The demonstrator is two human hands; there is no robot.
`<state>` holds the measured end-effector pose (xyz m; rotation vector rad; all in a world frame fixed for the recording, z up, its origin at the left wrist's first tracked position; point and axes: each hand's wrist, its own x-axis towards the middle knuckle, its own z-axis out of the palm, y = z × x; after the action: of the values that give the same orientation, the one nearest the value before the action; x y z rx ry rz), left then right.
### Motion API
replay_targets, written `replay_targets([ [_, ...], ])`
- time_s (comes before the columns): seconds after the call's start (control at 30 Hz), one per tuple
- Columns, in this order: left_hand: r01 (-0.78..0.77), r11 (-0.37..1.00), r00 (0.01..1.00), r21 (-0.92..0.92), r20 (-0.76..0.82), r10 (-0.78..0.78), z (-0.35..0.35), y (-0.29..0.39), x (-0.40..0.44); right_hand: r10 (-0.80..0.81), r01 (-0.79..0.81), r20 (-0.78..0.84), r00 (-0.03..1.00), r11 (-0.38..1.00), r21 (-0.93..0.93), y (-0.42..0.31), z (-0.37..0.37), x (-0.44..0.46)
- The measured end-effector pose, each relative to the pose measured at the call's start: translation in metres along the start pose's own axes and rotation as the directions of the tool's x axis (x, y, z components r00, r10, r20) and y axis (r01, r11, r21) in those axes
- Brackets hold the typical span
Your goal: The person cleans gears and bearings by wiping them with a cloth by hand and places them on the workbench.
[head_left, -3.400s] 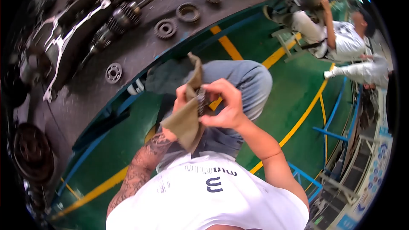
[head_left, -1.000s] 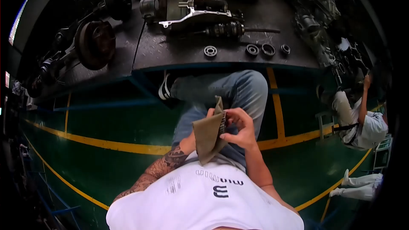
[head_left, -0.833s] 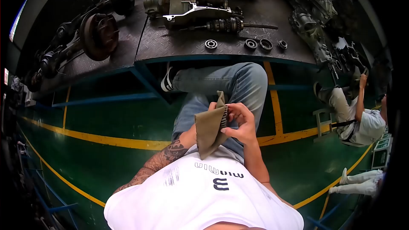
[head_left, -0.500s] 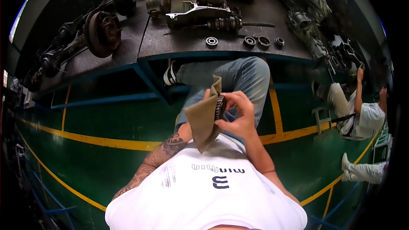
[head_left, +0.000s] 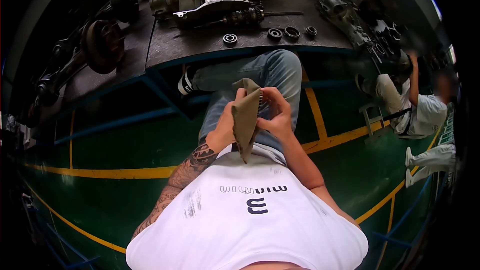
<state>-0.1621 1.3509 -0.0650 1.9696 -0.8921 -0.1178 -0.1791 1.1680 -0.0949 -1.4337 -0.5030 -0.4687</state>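
A khaki cloth point(head_left: 246, 117) hangs in folds above my lap, its lower corner pointing toward my shirt. My left hand point(head_left: 226, 124) grips it from the left, fingers wrapped around its upper part. Behind the cloth's right edge shows a narrow strip of dark metal teeth, a toothed gear point(head_left: 260, 101); most of it is covered. My right hand point(head_left: 278, 114) holds the gear from the right, with the thumb below and bent fingers at the top.
On the metal-topped workbench point(head_left: 185, 45) lie several ring bearings point(head_left: 230, 39), a gear shaft point(head_left: 243, 16) and an opened gearbox housing point(head_left: 200, 4). An axle with a brake drum point(head_left: 102, 46) is at left. At right, another person point(head_left: 425, 107) sits near a stool point(head_left: 372, 120).
The cloth has turned and now covers more of the gear. More of my left hand shows beside it. The bench has shifted left and up in view.
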Motion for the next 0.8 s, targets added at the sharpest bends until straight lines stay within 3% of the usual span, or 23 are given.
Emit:
replay_targets([
  [0.03,0.019,0.999,1.0,-0.049,-0.007,-0.02,-0.003,0.017,0.005,-0.029,0.023,0.039,0.999,0.991,0.131,0.032,-0.011,-0.007],
  [0.07,0.02,0.999,1.0,-0.038,0.011,-0.02,0.003,0.013,0.01,0.043,-0.044,0.01,0.999,0.944,0.328,0.028,-0.006,-0.008],
  [0.13,0.016,1.0,0.999,-0.015,0.045,-0.015,0.016,-0.001,0.021,0.184,-0.133,-0.003,0.983,0.724,0.676,0.02,0.006,-0.013],
  [0.17,0.162,0.987,0.985,-0.013,0.068,-0.161,0.014,0.004,0.027,0.26,-0.174,-0.038,0.965,0.739,0.65,0.027,0.004,-0.024],
  [0.2,-0.032,0.985,0.984,0.167,0.178,0.002,0.007,0.004,0.033,0.305,-0.191,-0.045,0.951,0.699,0.689,0.035,0.0,-0.032],
  [0.27,-0.45,0.792,0.855,0.413,0.456,0.248,-0.017,0.001,0.051,0.397,-0.216,-0.06,0.916,0.612,0.761,0.029,0.003,-0.035],
  [0.3,0.155,0.905,0.8,0.395,0.487,-0.35,-0.045,0.049,0.07,0.506,-0.305,0.006,0.863,0.51,0.804,0.042,-0.008,-0.051],
  [0.33,0.029,0.898,0.882,0.438,0.411,-0.229,-0.069,0.056,0.074,0.555,-0.301,0.054,0.83,0.364,0.881,0.076,-0.014,-0.066],
  [0.37,-0.104,0.831,0.965,0.547,0.259,-0.049,-0.103,0.08,0.075,0.5,-0.405,-0.073,0.863,0.771,0.492,0.084,-0.012,-0.063],
  [0.4,-0.154,0.942,0.988,0.299,0.042,0.148,-0.135,0.118,0.068,0.503,-0.423,-0.074,0.861,0.79,0.444,0.09,-0.014,-0.064],
  [0.43,-0.365,0.908,0.914,0.206,-0.108,0.392,-0.158,0.139,0.058,0.506,-0.44,-0.076,0.859,0.807,0.394,0.097,-0.017,-0.065],
  [0.47,-0.568,0.801,0.767,0.19,-0.231,0.599,-0.176,0.153,0.047,0.571,-0.398,0.044,0.82,0.513,0.761,0.103,-0.024,-0.073],
  [0.5,-0.685,0.699,0.652,0.207,-0.252,0.715,-0.187,0.161,0.038,0.571,-0.282,0.178,0.801,0.097,0.955,0.106,-0.03,-0.08],
  [0.57,-0.795,0.564,0.532,0.224,-0.19,0.825,-0.19,0.165,0.029,0.407,-0.352,0.095,0.909,0.623,0.699,0.078,-0.02,-0.064],
  [0.63,-0.823,0.522,0.499,0.221,-0.156,0.852,-0.187,0.163,0.03,0.341,-0.333,0.062,0.938,0.836,0.436,0.052,-0.004,-0.051],
  [0.73,-0.834,0.508,0.484,0.214,-0.159,0.861,-0.182,0.156,0.033,0.425,-0.396,0.074,0.902,0.747,0.534,0.042,-0.003,-0.045],
  [0.8,-0.84,0.499,0.47,0.214,-0.176,0.865,-0.181,0.151,0.034,0.344,-0.343,0.061,0.937,0.873,0.346,0.049,-0.006,-0.047],
])
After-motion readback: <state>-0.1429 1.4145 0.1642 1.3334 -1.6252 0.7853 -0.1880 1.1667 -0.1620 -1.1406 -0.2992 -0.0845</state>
